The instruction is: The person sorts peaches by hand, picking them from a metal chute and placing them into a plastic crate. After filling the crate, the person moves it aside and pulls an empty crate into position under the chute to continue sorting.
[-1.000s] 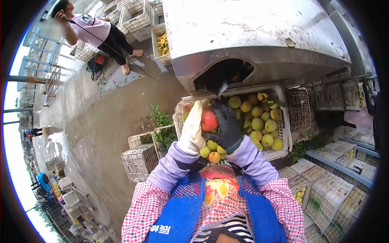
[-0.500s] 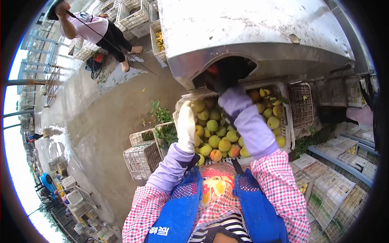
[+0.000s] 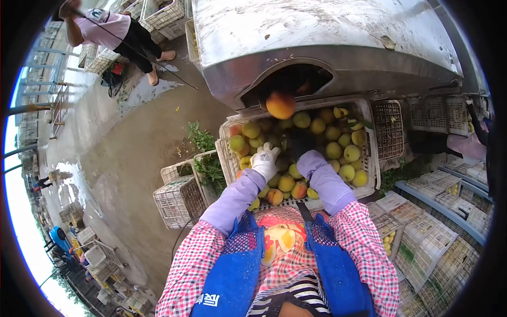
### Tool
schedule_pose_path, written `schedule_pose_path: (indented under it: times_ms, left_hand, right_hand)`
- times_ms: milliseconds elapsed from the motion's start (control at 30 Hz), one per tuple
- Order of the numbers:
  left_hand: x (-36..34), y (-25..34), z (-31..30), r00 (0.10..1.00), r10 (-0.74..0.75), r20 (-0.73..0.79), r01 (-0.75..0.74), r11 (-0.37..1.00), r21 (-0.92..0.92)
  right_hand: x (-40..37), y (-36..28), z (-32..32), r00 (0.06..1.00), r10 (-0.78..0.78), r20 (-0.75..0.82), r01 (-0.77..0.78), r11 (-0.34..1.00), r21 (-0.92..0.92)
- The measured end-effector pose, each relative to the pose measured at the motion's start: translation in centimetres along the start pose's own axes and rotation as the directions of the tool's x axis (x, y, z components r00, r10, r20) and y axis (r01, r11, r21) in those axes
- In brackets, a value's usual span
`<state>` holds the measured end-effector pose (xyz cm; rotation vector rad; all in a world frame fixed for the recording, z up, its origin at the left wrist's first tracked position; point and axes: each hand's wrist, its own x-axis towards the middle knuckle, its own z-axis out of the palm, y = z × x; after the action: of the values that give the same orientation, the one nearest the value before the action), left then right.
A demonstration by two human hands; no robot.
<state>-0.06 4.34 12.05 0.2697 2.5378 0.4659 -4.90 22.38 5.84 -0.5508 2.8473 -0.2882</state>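
Observation:
A white plastic crate [image 3: 374, 158] full of yellow-green and reddish peaches [image 3: 286, 183] stands in front of my body. My left hand [image 3: 265, 160], in a white glove, rests on the peaches in the crate's left half with its fingers apart. Wearing a dark glove, my right hand [image 3: 300, 141] reaches down among the fruit near the middle. Its fingers are lost in shadow, so any fruit in them cannot be made out. Above the crate, an orange-red peach [image 3: 280, 105] shows at the dark opening [image 3: 248, 99] of a metal machine.
The metal machine [image 3: 317, 31] overhangs the crate's far side. Crates [image 3: 182, 201] with leafy stems sit at the left, and stacked crates [image 3: 417, 232] at the right. A person in a pink shirt [image 3: 108, 26] stands at the upper left; another person's sleeve [image 3: 467, 145] shows far right.
My left hand has gone from the crate's left rim down onto the peaches. My right hand has drawn back from the machine's opening into the crate. A peach now shows at the opening.

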Motion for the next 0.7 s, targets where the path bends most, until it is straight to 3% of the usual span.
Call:
schedule_pose_path:
  times_ms: [33,67,100,133,167,200,233,267,333,367,467,500,533,600,633,667,700]
  left_hand:
    - [-0.1,-1.2,0.5,0.995,-0.053,0.087,0.082,0.923,-0.376]
    - [-0.2,-3.0,1.6,0.980,-0.068,0.187,0.180,0.703,-0.688]
    - [-0.6,-4.5,1.9,0.957,-0.041,0.286,0.280,0.377,-0.883]
    - [-2.7,-3.9,-1.2,0.962,0.011,0.273,0.273,0.033,-0.962]
    - [-4.3,-3.8,-2.9,0.989,0.048,0.141,0.139,0.055,-0.989]
    - [-5.4,-3.2,-4.2,0.990,0.068,0.121,0.122,-0.006,-0.993]
    - [-6.5,-2.6,-5.6,0.991,0.089,0.101,0.107,-0.067,-0.992]
    - [-6.8,-1.7,-7.2,0.980,0.099,0.173,0.191,-0.209,-0.959]
    - [-6.8,-1.3,-7.7,0.983,0.106,0.150,0.163,-0.120,-0.979]
    - [-6.5,-1.6,-7.1,0.991,0.120,0.060,0.047,0.113,-0.992]
    - [-5.0,-2.1,-5.1,0.958,0.226,-0.178,-0.272,0.509,-0.817]
    - [-4.3,-2.6,-3.4,0.918,0.295,-0.266,-0.388,0.527,-0.756]
    - [-4.0,-2.1,-3.2,0.962,0.202,-0.184,-0.264,0.508,-0.820]
    - [-3.4,-1.1,-2.9,1.000,0.006,-0.012,-0.013,0.408,-0.913]
    - [-3.0,-1.8,-2.2,0.993,-0.117,-0.004,0.064,0.572,-0.818]
    - [-3.2,-2.0,-2.8,0.970,-0.242,-0.015,0.165,0.703,-0.692]
    - [-4.1,-2.4,-3.3,0.959,-0.179,-0.220,0.095,0.934,-0.344]
  right_hand:
    - [-0.3,-0.6,-1.9,0.998,0.038,0.042,-0.042,0.993,0.107]
    - [-0.8,-1.3,-5.2,0.994,0.071,0.088,-0.088,0.974,0.210]
    - [-1.4,-1.8,-7.0,0.985,0.102,0.136,-0.140,0.941,0.307]
    - [-2.3,-1.7,-6.9,0.999,0.049,0.017,-0.052,0.912,0.407]
    - [-3.5,-1.4,-6.8,0.995,-0.004,-0.101,0.053,0.870,0.489]
    - [-4.7,-1.6,-6.6,0.975,-0.040,-0.218,0.158,0.814,0.559]
    - [-5.6,-2.3,-9.2,0.973,-0.112,-0.201,0.217,0.735,0.642]
    - [-5.7,-2.9,-9.6,0.982,-0.084,-0.171,0.183,0.667,0.723]
    - [-6.0,-3.9,-9.9,0.994,-0.034,-0.101,0.104,0.505,0.857]
    - [-6.1,-3.7,-10.2,0.970,-0.007,-0.243,0.172,0.726,0.666]
    - [-5.3,-1.1,-5.6,0.966,-0.089,-0.245,0.253,0.542,0.801]
    - [-6.0,-1.0,-4.3,0.983,-0.146,0.115,-0.107,0.061,0.992]
    - [-6.4,-1.5,-4.4,0.964,-0.108,0.241,-0.201,0.293,0.935]
    - [-5.8,-2.1,-4.8,0.898,0.041,0.439,-0.342,0.693,0.635]
    - [-5.7,-2.1,-4.5,0.869,0.127,0.479,-0.448,0.615,0.649]
    - [-5.7,-1.6,-3.3,0.929,0.131,0.345,-0.325,0.732,0.599]
    - [-5.5,-1.0,-1.9,0.972,0.115,0.204,-0.208,0.827,0.522]
